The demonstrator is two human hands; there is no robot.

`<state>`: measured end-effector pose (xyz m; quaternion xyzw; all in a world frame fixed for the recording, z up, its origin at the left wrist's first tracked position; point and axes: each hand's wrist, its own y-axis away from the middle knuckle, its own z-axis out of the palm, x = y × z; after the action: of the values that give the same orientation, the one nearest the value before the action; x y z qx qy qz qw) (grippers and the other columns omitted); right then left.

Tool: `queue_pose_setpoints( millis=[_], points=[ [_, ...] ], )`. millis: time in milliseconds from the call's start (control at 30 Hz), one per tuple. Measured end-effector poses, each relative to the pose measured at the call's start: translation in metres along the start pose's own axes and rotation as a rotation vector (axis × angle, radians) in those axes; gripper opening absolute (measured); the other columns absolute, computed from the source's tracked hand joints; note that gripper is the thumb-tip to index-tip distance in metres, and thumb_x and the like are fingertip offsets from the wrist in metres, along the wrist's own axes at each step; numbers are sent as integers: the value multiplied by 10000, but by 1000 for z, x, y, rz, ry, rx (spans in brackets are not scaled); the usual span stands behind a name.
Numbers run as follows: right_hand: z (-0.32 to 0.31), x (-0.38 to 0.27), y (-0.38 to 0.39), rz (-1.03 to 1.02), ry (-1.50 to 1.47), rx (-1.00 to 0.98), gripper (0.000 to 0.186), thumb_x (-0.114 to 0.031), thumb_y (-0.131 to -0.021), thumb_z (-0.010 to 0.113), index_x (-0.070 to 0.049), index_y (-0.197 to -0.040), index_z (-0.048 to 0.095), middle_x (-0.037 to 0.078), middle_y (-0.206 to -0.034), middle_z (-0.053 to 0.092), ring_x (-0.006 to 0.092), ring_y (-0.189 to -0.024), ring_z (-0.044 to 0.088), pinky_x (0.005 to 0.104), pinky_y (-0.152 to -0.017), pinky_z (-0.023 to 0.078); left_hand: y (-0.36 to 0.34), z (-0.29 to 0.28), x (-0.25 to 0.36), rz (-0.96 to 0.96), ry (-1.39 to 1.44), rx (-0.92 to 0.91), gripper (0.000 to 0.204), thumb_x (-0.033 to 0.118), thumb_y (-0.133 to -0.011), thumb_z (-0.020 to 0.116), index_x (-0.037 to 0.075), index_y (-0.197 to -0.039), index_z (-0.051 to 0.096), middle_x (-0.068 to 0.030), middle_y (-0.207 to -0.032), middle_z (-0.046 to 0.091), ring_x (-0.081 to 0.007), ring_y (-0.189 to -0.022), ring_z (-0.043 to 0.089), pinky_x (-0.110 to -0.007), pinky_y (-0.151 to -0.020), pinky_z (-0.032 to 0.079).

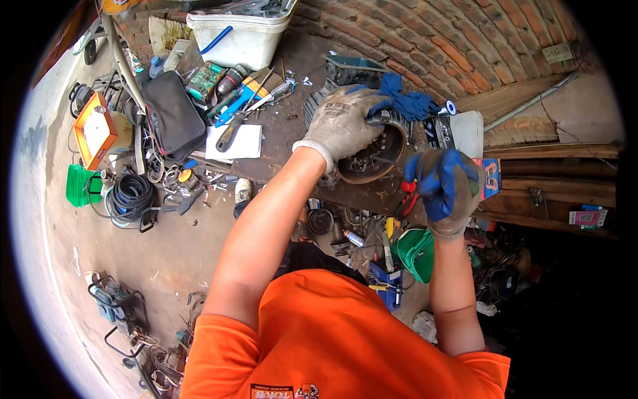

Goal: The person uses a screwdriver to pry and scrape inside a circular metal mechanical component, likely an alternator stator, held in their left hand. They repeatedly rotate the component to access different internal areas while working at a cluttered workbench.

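My left hand (347, 116), in a grey glove with blue coating, grips the upper rim of a rusty round metal housing (362, 166) on the cluttered workbench, its fingers curved over the edge. To the right, my gloved right hand (443, 187) is closed around what seems a thin tool, whose shaft (385, 160) reaches into the housing; its handle is hidden in the fist. Red-handled pliers (409, 203) lie just left of that hand. A blue cloth (409, 100) lies behind the housing.
A white bucket (236, 46), black bag (174, 113), white paper (232, 139) and hand tools crowd the bench's left. A brick wall (458, 46) stands behind. Hose coil (133, 199), green container (419, 256) and assorted machinery lie on the floor below.
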<state>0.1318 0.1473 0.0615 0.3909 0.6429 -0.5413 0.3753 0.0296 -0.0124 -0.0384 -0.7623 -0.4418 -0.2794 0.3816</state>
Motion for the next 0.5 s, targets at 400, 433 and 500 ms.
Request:
queue_pose_setpoints(
  millis=[400, 433, 500],
  points=[
    [31, 23, -11, 62, 63, -154, 109, -55, -798, 660, 26, -761, 596, 99, -701, 626, 245, -655, 653, 377, -615, 549, -7, -1, -4, -31, 15, -15, 474, 395, -888, 656, 200, -1320, 673, -70, -1395, 630, -268, -1351, 523, -409, -1181, 349],
    [36, 14, -26, 248, 112, -91, 119, -65, -798, 667, 29, -763, 604, 99, -700, 631, 227, -651, 656, 361, -602, 541, -7, -5, -4, -28, 29, -20, 479, 406, -889, 654, 199, -1320, 673, -69, -1394, 631, -268, -1350, 524, -409, -1182, 349],
    [31, 13, -57, 506, 77, -89, 137, -100, -809, 674, 26, -793, 622, 99, -702, 650, 162, -642, 659, 316, -571, 517, -10, -6, -8, -18, 29, -17, 494, 448, -904, 639, 193, -1326, 670, -67, -1397, 630, -268, -1346, 527, -406, -1177, 354]
  ],
)
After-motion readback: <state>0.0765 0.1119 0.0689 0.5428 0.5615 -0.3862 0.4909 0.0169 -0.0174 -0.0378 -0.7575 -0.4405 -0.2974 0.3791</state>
